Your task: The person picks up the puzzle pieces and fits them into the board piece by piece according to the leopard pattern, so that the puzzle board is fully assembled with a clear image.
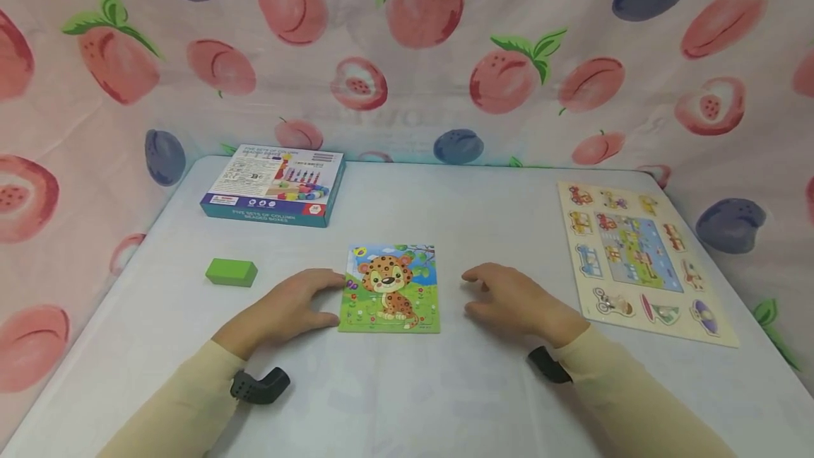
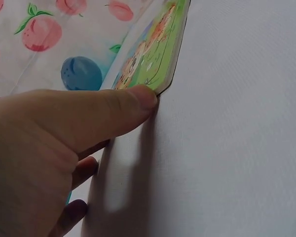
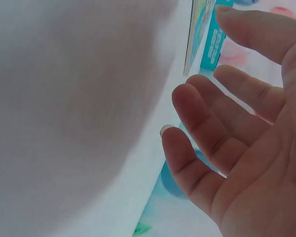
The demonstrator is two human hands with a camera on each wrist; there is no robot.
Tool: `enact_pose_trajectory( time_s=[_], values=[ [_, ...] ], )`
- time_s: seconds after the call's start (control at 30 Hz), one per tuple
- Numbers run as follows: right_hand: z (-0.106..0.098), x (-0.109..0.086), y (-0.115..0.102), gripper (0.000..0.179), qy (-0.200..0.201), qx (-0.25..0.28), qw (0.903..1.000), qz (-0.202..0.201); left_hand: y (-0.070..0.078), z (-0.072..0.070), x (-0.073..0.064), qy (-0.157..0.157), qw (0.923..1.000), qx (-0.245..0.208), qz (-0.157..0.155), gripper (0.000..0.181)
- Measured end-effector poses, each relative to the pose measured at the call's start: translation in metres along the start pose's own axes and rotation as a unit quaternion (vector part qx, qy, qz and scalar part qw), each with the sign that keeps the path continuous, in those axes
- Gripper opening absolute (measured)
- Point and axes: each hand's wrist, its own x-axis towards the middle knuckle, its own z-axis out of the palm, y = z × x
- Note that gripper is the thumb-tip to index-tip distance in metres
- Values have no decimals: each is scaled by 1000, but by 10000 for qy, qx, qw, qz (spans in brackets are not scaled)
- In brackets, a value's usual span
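Note:
A square picture board [image 1: 389,290] with a spotted leopard cub on grass lies flat in the middle of the table. At its left edge is my left hand [image 1: 289,306], fingers spread around the side. In the left wrist view the thumb [image 2: 113,108] of that hand appears to touch a rounded corner of the picture board [image 2: 153,59]. My right hand [image 1: 518,302] hovers apart from the board's right side, thumb and fingers loosely bent with nothing between them. The right wrist view shows the palm and relaxed fingers of the right hand [image 3: 246,133].
A green block [image 1: 232,272] lies left of the board. Behind it is a flat box [image 1: 273,186] labelled as column beaded boxes. On the right lies a wooden peg puzzle [image 1: 642,260] with vehicle pieces. A fruit-patterned cloth [image 1: 407,119] hangs behind the white table [image 1: 413,401].

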Motion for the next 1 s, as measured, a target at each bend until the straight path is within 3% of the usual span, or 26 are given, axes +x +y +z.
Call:
enact_pose_trajectory(
  time_s=[0.5, 0.73, 1.0],
  values=[
    [-27, -9, 32, 53, 253, -95, 9994, 234, 2, 7, 14, -50, 9999, 60, 123, 61],
    [-35, -6, 38, 57, 620, -104, 9980, 119, 6, 10, 22, -26, 9997, 88, 223, 62],
    [-44, -3, 38, 63, 1135, -284, 9930, 145, 11, -1, 31, 249, 9988, 259, -325, 72]
  ],
)
